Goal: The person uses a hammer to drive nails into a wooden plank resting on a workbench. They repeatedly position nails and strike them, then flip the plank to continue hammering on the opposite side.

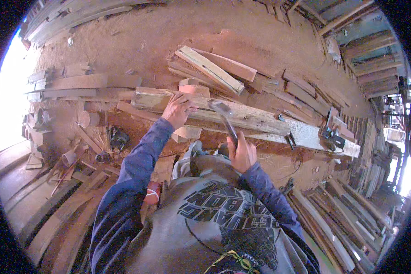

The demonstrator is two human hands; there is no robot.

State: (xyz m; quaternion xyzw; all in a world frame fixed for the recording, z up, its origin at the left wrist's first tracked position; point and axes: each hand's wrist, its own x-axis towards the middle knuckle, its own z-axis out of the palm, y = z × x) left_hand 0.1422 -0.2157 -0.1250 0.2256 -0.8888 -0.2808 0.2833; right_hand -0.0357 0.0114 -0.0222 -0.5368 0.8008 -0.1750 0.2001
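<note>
In front of me a long, weathered wooden beam [255,119] lies crosswise, raised on wooden blocks [187,133]. My left hand [178,111] rests on the beam's left part with its fingers drawn together. Whatever they pinch, if anything, is too small to make out. My right hand [243,154] is wrapped round the handle of a hammer [231,130]. The metal hammer head is over the beam, to the right of my left hand; whether it touches the wood I cannot tell.
A dark tool [333,139] sits on the beam's right end. Beyond the beam, loose planks [210,68] lie on the brown dirt floor [137,45]. More boards [324,223] are stacked at the lower right. At the left stand a round wood piece [88,119] and a black bundle [118,138].
</note>
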